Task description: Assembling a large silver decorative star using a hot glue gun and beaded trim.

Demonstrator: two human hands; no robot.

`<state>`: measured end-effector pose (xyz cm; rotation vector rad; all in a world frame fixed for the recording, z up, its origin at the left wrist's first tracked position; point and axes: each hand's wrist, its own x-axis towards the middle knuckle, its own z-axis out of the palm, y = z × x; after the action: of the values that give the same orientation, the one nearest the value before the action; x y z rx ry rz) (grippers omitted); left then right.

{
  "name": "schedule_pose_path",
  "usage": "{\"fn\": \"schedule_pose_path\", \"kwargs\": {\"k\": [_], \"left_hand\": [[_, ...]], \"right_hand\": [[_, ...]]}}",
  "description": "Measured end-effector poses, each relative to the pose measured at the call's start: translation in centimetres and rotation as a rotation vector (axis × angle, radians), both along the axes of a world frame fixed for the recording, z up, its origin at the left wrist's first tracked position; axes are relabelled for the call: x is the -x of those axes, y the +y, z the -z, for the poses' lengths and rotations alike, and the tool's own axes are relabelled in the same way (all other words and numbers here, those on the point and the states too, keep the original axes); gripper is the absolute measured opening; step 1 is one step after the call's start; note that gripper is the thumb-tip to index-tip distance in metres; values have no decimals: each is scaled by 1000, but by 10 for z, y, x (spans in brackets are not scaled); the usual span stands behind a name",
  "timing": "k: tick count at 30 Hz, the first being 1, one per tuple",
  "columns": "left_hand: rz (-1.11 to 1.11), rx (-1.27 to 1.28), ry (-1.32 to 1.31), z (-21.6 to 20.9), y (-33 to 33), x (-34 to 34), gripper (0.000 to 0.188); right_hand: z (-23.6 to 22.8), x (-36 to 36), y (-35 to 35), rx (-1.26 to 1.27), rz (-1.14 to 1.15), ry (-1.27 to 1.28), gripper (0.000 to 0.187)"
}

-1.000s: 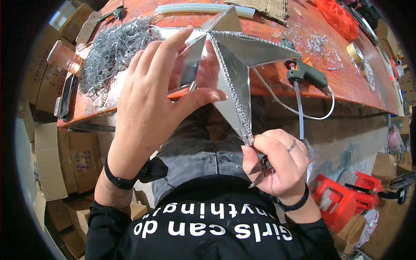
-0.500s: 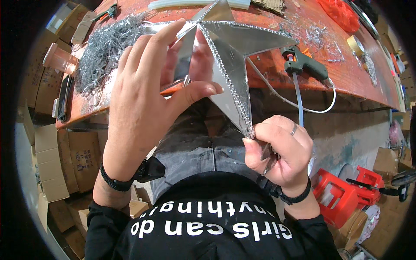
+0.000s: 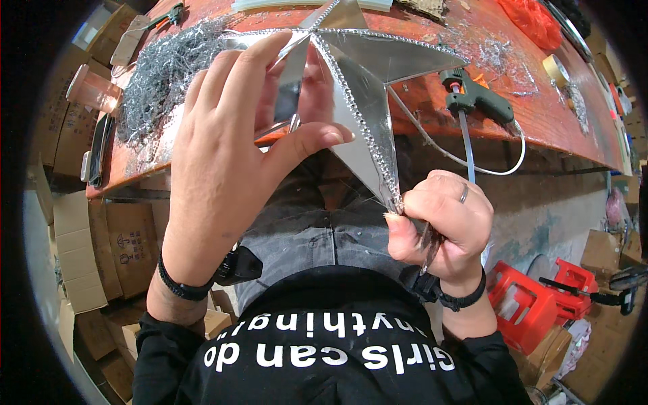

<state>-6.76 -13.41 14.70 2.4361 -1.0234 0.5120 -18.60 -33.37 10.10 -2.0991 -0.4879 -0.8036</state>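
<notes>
A shiny silver star (image 3: 412,59) with raised, mirror-like points is held up over the table's near edge. Silver beaded trim (image 3: 358,113) runs along its ridges. My left hand (image 3: 219,145) grips the star from the left, thumb on its near side and fingers behind and along the upper arm. At the lowest point, my right hand (image 3: 449,219) pinches the tip and the trim end between thumb and forefinger. A thin dark metal piece (image 3: 429,248) pokes out of the same hand; its kind is mostly hidden by the fingers.
Right of the star, a dark green glue gun (image 3: 479,101) with a white cord rests on the orange-red table (image 3: 567,131). A heap of silver tinsel (image 3: 165,81) lies at left, near a pinkish cup (image 3: 94,89). Tape (image 3: 555,70) and a red bag (image 3: 532,21) sit at right.
The star and both hands have shifted very slightly to the right. My right hand has turned a little, and the metal piece in it now stands more upright. Both grips are kept.
</notes>
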Motion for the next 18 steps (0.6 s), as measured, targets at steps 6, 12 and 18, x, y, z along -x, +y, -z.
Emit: {"fn": "schedule_pose_path", "kwargs": {"k": [6, 12, 18], "left_hand": [[-5, 15, 18, -1, -1, -1, 70], [-1, 34, 35, -4, -3, 1, 71], [-15, 13, 51, -5, -4, 3, 68]], "right_hand": [[-4, -6, -4, 43, -37, -3, 26], [-8, -6, -10, 75, -91, 29, 30], [-9, 2, -9, 129, 16, 87, 30]]}}
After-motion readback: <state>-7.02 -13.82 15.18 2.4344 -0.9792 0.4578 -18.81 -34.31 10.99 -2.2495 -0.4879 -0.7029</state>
